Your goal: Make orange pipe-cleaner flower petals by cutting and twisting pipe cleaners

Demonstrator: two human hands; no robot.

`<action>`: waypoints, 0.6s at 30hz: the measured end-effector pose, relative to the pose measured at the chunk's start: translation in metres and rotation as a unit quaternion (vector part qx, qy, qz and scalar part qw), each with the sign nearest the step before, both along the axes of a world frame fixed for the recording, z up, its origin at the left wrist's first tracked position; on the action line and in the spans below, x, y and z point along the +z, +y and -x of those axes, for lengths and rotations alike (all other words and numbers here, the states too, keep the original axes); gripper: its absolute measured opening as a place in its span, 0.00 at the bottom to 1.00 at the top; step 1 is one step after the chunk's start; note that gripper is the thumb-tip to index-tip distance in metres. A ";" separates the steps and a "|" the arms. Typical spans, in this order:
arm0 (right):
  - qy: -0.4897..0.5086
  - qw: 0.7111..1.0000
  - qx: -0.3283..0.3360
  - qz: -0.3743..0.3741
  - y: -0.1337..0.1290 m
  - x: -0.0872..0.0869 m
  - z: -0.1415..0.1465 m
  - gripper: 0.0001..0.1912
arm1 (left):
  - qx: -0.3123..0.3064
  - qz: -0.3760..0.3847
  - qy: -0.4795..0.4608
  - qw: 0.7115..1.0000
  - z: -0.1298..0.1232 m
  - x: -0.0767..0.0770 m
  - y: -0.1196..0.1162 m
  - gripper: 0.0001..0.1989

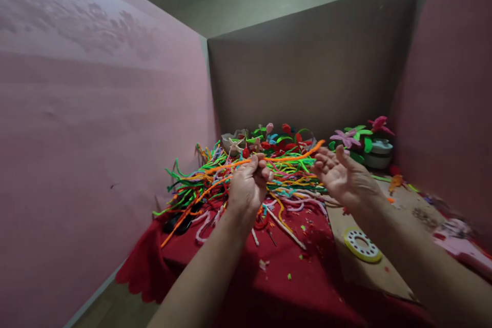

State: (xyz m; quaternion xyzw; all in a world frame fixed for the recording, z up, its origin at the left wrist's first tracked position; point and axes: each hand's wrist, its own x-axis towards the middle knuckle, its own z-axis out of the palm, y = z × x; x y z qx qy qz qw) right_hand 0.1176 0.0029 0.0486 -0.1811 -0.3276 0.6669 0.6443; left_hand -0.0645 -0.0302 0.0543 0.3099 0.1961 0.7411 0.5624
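An orange pipe cleaner (292, 158) is pinched between the thumb and fingers of my left hand (249, 184). It stretches out to both sides, and its right end curves upward. My right hand (344, 177) is open beside that end, palm turned up and fingers spread, with nothing in it. Beneath and behind my hands lies a tangled heap of pipe cleaners (288, 205) in green, orange, yellow, pink and white. Another orange length (179, 225) hangs over the heap's left side.
Fuzzy flowers (346, 137) stand at the back beside a grey-green container (378, 154). A yellow-rimmed tape roll (362, 244) lies on a cardboard sheet (346, 266) at right. Small scraps dot the red tablecloth (277, 287). Pink walls (96, 138) enclose the sides.
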 end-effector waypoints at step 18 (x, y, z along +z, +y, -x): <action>0.086 0.991 0.022 0.101 -0.012 -0.026 -0.006 0.05 | 0.047 0.081 0.072 0.993 -0.030 -0.045 -0.003 0.10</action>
